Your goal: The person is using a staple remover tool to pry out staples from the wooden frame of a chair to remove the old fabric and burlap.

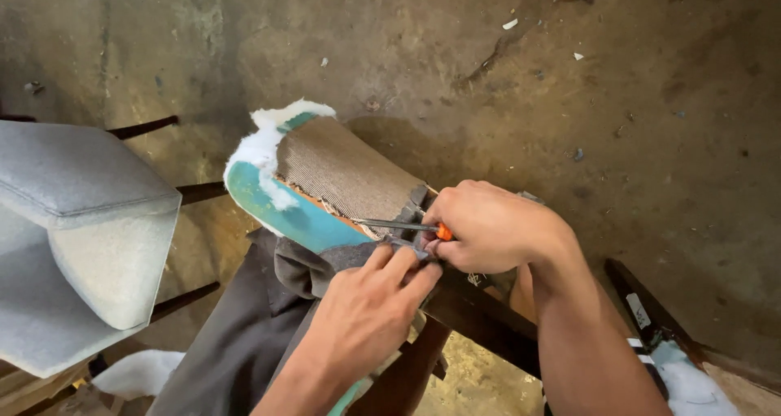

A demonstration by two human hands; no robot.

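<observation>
nearest the camera, the person's left hand (362, 314) comes up from the bottom edge with its fingers curled and pinched on a fold of grey fabric (325, 265), thumb and forefinger pressing the cloth at the edge of the seat piece. the fabric hangs down from there in a dark sheet toward the lower left. just beyond it, touching fingertip to knuckle, the right hand (492, 227) is closed in a fist around a screwdriver (403, 226); only a bit of the orange handle shows between the fingers, and the thin metal shaft points left, its tip lying at the seam where the grey fabric meets the seat. the right forearm runs down to the lower right edge.

the seat piece (305, 180) is tilted, its far end raised. it shows a teal foam edge (301, 217), a ribbed brown cover (346, 168) over the top, and white wadding (264, 139) spilling out at the far end. it rests on dark wooden frame parts (480, 310) that cross under both hands.

to the left, well apart from the hands, stands a chair with light grey upholstery (81, 221) and dark legs. at the lower right corner lie another dark wooden piece and some white wadding (691, 383). beyond everything is a stained concrete floor (569, 82) scattered with small white and blue scraps.
</observation>
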